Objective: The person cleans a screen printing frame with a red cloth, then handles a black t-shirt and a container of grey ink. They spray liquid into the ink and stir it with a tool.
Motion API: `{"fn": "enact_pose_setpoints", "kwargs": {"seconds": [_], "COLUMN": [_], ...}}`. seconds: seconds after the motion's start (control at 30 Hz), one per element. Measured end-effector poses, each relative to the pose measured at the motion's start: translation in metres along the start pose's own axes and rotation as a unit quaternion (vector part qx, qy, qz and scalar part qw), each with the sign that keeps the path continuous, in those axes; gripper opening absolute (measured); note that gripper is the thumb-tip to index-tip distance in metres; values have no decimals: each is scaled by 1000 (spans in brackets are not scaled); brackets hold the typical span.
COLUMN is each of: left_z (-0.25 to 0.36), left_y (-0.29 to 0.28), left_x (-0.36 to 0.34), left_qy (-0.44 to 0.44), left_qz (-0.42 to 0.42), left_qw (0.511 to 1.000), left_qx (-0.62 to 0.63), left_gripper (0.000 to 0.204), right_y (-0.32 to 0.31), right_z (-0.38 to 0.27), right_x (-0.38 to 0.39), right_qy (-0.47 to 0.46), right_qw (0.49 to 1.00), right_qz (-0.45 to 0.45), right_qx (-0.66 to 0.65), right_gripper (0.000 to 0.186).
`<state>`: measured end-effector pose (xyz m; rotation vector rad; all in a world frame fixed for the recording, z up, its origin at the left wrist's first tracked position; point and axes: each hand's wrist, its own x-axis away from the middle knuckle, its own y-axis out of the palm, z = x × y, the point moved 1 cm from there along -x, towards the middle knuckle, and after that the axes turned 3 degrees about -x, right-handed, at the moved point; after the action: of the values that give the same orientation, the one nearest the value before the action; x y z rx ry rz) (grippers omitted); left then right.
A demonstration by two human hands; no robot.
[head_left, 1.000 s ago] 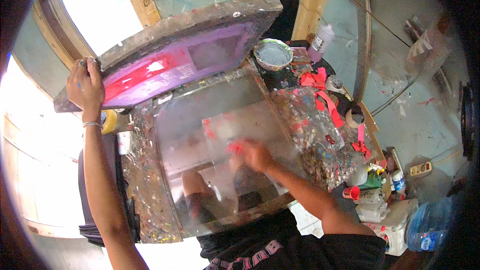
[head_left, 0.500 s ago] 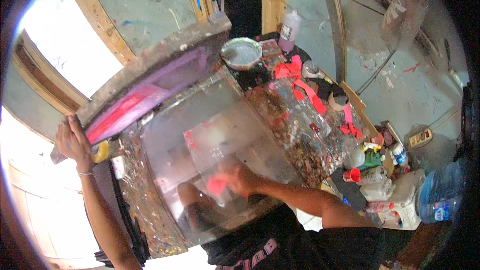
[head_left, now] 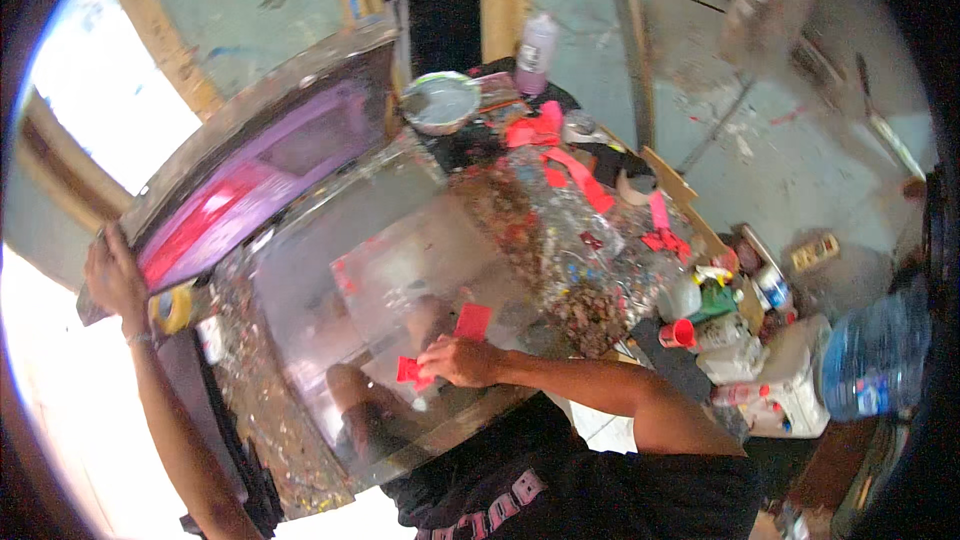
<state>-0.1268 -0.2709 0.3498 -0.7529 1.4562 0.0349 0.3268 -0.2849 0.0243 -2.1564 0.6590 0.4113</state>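
My left hand [head_left: 116,278] grips the near left end of a raised screen-printing frame [head_left: 268,110], its fingers curled over the edge. The tilted frame carries a mesh with purple and red ink [head_left: 215,198]. Below and to its right lies a shiny flat plate [head_left: 310,285] with a paler rectangular sheet or patch [head_left: 400,258] in its middle. Over the plate's near part, my right hand [head_left: 462,361] is closed on a red cloth-like piece [head_left: 410,371] at its fingertips. A red square part [head_left: 473,320] shows just beyond the knuckles; I cannot tell whether both belong to one piece.
A tub of grey ink [head_left: 441,102] and a bottle of pinkish liquid [head_left: 536,55] stand at the back. Red strips [head_left: 580,178] and a tape roll [head_left: 635,188] lie on the stained table's right. Several bottles, a white jerrycan [head_left: 790,380] and a blue water jug [head_left: 872,365] crowd the right edge.
The whole view has shifted, moving the scene left. My right hand, blurred before, now shows clearly, with red on both sides of it. My left hand still grips the raised frame.
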Motion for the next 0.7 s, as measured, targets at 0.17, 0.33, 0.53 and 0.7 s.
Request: {"fn": "enact_pose_setpoints", "kwargs": {"seconds": [0.17,0.33,0.53,0.7], "left_z": [-6,-6,-6,-15], "left_y": [7,6,7,12], "left_x": [-1,-6,1,-2], "left_qy": [20,8,-5,55], "left_qz": [-21,-10,21,-2], "left_qw": [999,1000,1000,998], "left_qx": [38,4,-19,-18], "left_gripper": [44,45,49,50], "right_y": [-186,-321,-207,-31], "right_z": [31,69,6,-35], "right_x": [33,60,50,25], "right_qy": [166,282,337,172], "right_qw": [938,859,913,959], "right_qz": [184,206,82,35], "right_qx": [243,374,217,221], "right_gripper": [22,38,53,51]}}
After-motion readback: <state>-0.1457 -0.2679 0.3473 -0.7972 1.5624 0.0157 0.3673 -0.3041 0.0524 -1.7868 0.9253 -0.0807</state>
